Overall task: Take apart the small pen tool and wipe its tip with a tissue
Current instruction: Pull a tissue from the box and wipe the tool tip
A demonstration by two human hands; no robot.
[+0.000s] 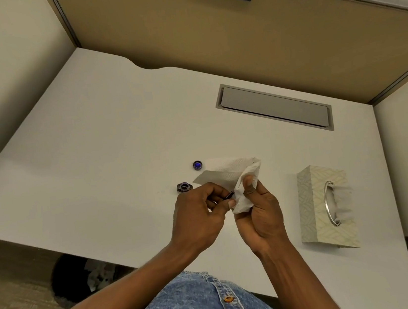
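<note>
HOLD: your left hand [198, 214], fingers pinching the pen piece [229, 194] above the table's [94, 155] near edge | WIPE: your right hand [260, 214] grips the tissue [229, 174] round its end | RISK: a loose pinch may drop it; a nudge may roll the cap [197, 165] and ring [184, 187].

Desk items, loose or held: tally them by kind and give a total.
Loose pen parts: 2, a blue-centred cap and a dark ring piece
Pen piece, pinched by the left hand: 1
Tissue, gripped by the right hand: 1
Tissue box: 1
Total: 5
</note>
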